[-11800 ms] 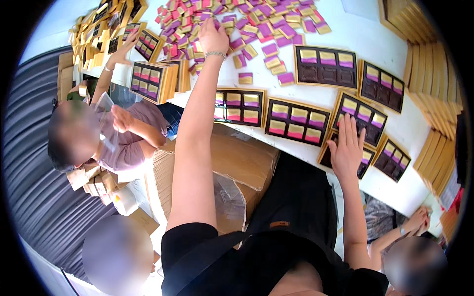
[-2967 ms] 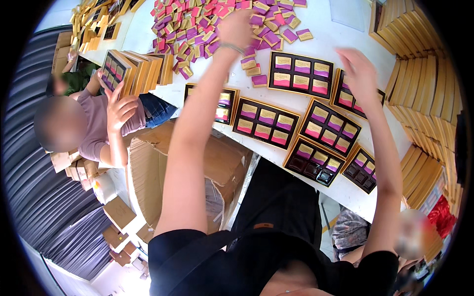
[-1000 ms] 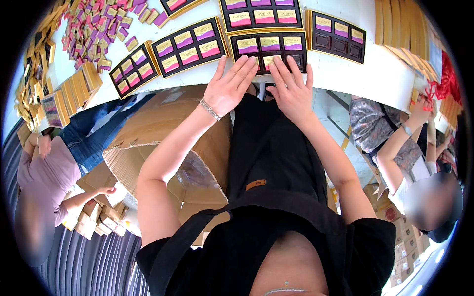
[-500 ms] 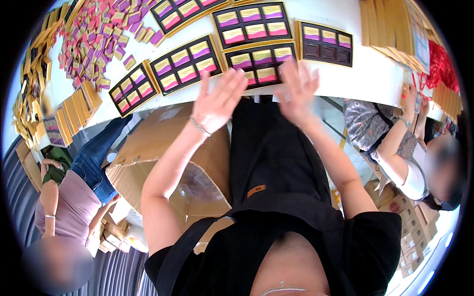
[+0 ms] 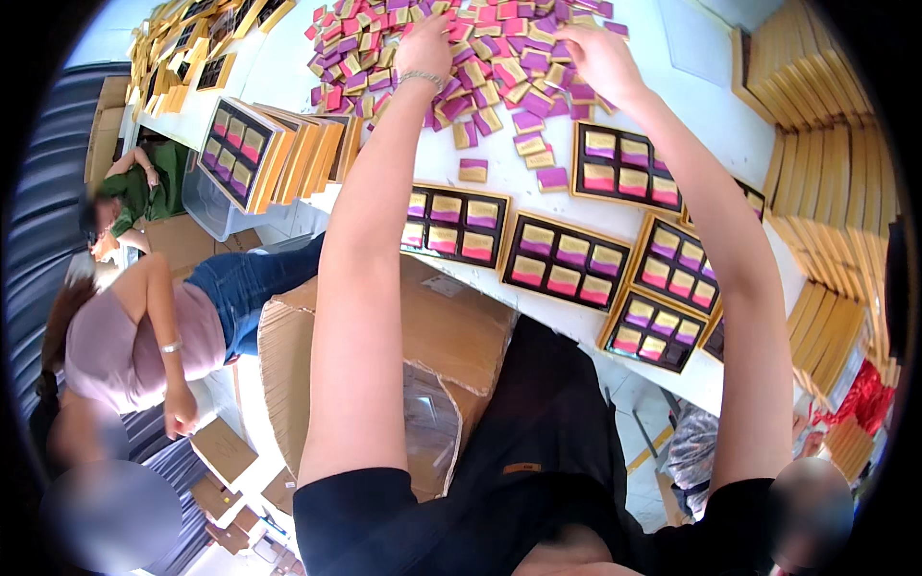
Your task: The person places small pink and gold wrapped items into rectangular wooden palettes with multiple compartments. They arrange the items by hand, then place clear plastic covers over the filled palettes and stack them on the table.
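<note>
Both arms stretch far out over a pile of small wrapped pieces (image 5: 490, 72), pink-and-gold and purple-and-gold. At the pile's left part my left hand (image 5: 424, 48) bends its fingers down among the pieces, closed; what they hold is hidden. My right hand (image 5: 607, 65) is at the pile's right part, fingertips drawn together against the pieces, and their hold cannot be made out. Between me and the pile lie gold-edged boxes with black trays, among them a left box (image 5: 480, 230), a middle box (image 5: 565, 261) and a near right box (image 5: 656, 331), their compartments filled with such pieces.
An open cardboard carton (image 5: 451, 317) stands below the table edge. Gold box stacks (image 5: 826, 182) line the right side; more upright boxes (image 5: 307, 158) stand left of the pile. A co-worker in a pink top (image 5: 134, 331) is at left, another in green (image 5: 158, 182) beyond.
My view has swung left, bringing the pile to the top middle. Both hands have left the spot over the near filled box and reached out to the pile, their fingers changing from spread to bent.
</note>
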{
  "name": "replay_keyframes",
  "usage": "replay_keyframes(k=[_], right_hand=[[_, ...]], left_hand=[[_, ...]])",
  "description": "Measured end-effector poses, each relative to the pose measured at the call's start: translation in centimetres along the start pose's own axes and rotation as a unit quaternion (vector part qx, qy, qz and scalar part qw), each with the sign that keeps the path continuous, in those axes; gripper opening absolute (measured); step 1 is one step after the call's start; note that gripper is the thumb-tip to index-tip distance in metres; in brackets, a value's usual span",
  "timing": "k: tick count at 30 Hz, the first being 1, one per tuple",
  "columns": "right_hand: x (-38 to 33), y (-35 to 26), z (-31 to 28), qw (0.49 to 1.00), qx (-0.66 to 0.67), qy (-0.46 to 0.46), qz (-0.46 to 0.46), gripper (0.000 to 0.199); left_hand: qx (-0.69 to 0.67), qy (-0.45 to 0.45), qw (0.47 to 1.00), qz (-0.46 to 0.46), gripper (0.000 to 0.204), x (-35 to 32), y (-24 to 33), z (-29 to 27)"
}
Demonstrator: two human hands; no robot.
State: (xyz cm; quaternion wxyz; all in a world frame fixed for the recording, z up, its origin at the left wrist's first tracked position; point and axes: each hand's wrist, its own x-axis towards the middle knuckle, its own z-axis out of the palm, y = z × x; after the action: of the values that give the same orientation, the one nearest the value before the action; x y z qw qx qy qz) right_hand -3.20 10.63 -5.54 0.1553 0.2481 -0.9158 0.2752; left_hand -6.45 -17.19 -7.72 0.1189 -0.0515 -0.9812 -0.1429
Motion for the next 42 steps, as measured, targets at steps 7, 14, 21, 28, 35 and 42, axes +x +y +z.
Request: replay_keyframes(k=[7,14,21,28,35,42], right_hand=[[8.6,-1.9,7.0,0.993,-0.007,-0.115,0.013,0.032],[11.1,1.6,8.1,0.992,0.027,-0.118,-0.033,0.041],[12.2,0.1,8.5,0.967,-0.081,-0.241,-0.029,0.043],[9.2,1.3,8.2,0.992,-0.013,-0.100,-0.074,0.012],[8.4,-0.3,2.6,0.661,0.704,-0.009,0.258,0.016],[-1.5,-0.1,-5.6,0.401,0.875,-0.003,0.272,0.029]], left_hand=[[-0.026,-0.105,0.993,0.045,0.060,4.7,-4.2,3.7],[0.151,0.075,0.948,0.270,0.054,5.3,-2.7,4.4],[-0.115,-0.152,0.976,0.100,0.038,5.9,-2.1,1.5],[-0.244,-0.097,0.956,-0.133,0.043,4.8,-2.7,3.0],[-0.579,-0.094,0.793,-0.167,0.013,2.7,1.4,0.3],[-0.476,0.013,0.879,0.030,0.027,-6.2,15.1,-7.3]])
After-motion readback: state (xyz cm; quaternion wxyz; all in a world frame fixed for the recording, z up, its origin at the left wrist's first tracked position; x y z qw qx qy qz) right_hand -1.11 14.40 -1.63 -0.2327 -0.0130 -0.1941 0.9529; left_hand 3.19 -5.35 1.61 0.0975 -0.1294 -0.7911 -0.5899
